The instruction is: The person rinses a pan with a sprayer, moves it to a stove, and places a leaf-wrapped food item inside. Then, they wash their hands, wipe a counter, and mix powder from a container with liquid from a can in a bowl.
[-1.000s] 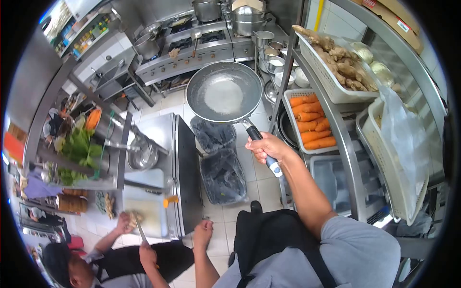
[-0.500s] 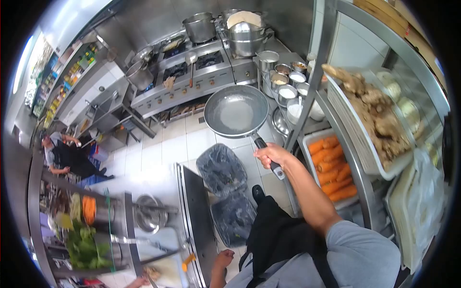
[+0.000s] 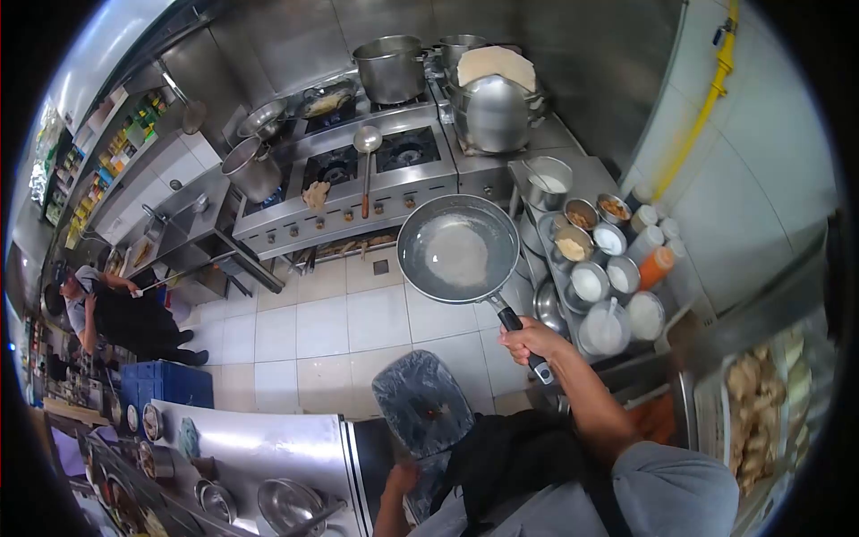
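My right hand [image 3: 534,342] is wrapped round the black handle of a frying pan [image 3: 458,249] and holds it out in front of me at about waist height. The pan is level, with a pale, worn-looking patch on its dark inner surface. Low at my side, my left hand [image 3: 403,479] is blurred, its fingers indistinct, close to a bin [image 3: 422,403] lined with dark plastic.
Ahead stands a gas range [image 3: 385,170] with a stockpot [image 3: 389,70] and a ladle [image 3: 367,148]. Ingredient containers [image 3: 588,282] fill a shelf at right. A steel counter [image 3: 268,430] lies at left; beyond it a person [image 3: 125,313] holds a long handle.
My view has moved forward toward the range, and the pan has come along in my right hand. The ginger and carrot rack has slipped back to the lower right. The other person now grips a long handle.
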{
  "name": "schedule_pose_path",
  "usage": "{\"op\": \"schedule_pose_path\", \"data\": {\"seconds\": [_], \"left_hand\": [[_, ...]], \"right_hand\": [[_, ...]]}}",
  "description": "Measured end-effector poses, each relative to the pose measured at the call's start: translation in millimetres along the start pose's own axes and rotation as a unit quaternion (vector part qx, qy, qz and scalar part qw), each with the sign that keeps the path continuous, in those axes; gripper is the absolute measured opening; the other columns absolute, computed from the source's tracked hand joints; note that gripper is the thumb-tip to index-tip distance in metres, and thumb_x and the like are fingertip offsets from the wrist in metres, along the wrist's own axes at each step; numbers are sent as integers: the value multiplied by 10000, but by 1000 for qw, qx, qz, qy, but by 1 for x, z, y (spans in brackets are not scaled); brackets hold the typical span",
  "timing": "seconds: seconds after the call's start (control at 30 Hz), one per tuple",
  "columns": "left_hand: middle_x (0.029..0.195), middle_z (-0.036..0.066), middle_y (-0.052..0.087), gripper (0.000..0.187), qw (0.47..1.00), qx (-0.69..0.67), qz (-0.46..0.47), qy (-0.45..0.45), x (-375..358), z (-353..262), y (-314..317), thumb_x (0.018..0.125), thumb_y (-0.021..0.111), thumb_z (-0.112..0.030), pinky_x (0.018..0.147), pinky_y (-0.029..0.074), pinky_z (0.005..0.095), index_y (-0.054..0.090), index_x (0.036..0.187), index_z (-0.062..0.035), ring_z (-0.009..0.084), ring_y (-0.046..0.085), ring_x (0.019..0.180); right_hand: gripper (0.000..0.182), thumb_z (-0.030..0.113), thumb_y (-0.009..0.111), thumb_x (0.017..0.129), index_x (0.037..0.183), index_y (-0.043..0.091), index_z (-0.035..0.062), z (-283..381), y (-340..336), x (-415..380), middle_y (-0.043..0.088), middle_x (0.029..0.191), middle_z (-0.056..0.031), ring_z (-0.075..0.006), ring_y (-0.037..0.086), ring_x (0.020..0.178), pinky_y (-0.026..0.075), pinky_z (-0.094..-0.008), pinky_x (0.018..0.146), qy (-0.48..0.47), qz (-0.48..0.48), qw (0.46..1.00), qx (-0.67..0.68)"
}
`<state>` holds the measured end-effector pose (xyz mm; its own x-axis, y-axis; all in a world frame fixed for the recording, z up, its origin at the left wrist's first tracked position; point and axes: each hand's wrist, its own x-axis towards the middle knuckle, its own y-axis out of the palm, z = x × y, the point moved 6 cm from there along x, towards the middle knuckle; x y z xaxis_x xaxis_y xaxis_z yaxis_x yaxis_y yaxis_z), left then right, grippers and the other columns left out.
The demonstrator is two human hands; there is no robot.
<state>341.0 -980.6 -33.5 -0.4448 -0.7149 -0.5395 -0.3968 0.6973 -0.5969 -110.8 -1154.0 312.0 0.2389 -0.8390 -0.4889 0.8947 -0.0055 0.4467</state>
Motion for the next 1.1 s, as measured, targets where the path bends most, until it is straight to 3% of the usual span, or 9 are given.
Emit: {"op": "schedule_pose_path", "data": {"seconds": [0.03,0.27,0.4,0.6,0.67,0.73,0.83,0.93,1.1], "left_hand": [[988,213,697,294,996,79,-30,21,8,-48,-49,928,557,-318,776,545,478,702,999,-73,405,670,924],[1017,229,685,321,989,-60,-111,-70,138,-128,-197,945,527,-318,866,514,492,707,1001,-59,434,645,978],[1008,226,681,329,984,-79,-129,-96,202,-134,-234,948,509,-318,863,508,506,691,1010,-51,431,634,1003],[972,211,665,235,983,178,-45,23,245,-94,-219,893,537,-259,824,524,523,650,964,-66,426,645,958],[986,198,672,202,995,38,-54,-71,238,-100,-239,862,568,-224,806,536,514,652,964,-71,407,654,956],[969,182,679,193,996,70,-41,-43,251,-97,-255,847,592,-213,773,542,511,651,961,-69,407,660,929],[801,115,700,270,950,-243,-79,-177,286,-75,-290,947,564,-284,664,557,406,687,968,-45,252,686,692],[751,94,694,329,949,-274,-68,-138,342,-100,-370,977,552,-318,642,550,349,692,988,-20,171,670,659],[843,135,716,330,970,-189,-128,-77,481,-109,-498,952,601,-319,708,563,368,656,1076,-18,249,712,748]], "right_hand": [[198,67,679,863,833,485,88,10,-3,17,418,559,38,-69,426,422,372,-276,408,3,2,1000,1],[192,66,664,889,906,477,102,67,-41,142,407,552,45,-67,409,407,350,-266,401,16,46,998,26],[190,62,665,878,889,480,101,106,-65,213,408,559,46,-67,413,410,358,-266,400,12,23,1000,6],[186,59,666,864,862,482,87,164,-99,327,427,568,30,-81,428,418,390,-273,409,9,10,1000,-1],[176,56,665,861,857,490,78,176,-107,367,441,569,18,-93,434,419,410,-278,416,17,5,1000,-1],[164,40,651,856,854,491,72,190,-116,405,446,568,9,-103,439,416,413,-289,410,-22,-16,999,-19],[159,30,645,855,853,490,70,202,-130,464,454,568,6,-105,441,409,416,-300,401,-19,-43,999,12],[166,31,652,856,849,490,68,212,-144,519,459,568,-1,-104,449,415,417,-304,403,-16,-57,998,24],[199,36,664,859,869,471,82,233,-143,590,460,571,-5,-101,450,422,411,-302,410,-18,-76,996,45]]}}
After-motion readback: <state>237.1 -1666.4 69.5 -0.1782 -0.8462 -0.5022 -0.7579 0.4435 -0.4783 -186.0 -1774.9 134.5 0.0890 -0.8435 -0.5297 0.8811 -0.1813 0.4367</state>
